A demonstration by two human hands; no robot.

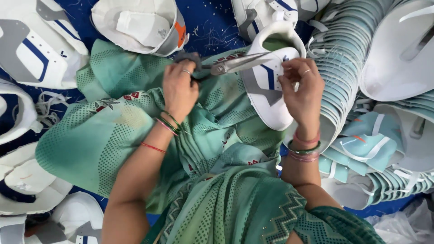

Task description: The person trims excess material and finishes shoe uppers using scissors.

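Left hand (178, 88) scissors (237, 63), right hand (302, 86) shoe upper (266, 90)

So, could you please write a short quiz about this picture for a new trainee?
1. True or false: the left hand holds the scissors.
2. What does the right hand hold?
A. a white shoe upper with blue and grey panels
B. a spool of thread
C. a brush
3. In a few words: where do the scissor blades point?

Key
1. True: its grip is closed on the dark handles.
2. A: the white shoe upper lies over the green cloth on the lap.
3. Toward the right hand, at the upper's edge near the fingertips.
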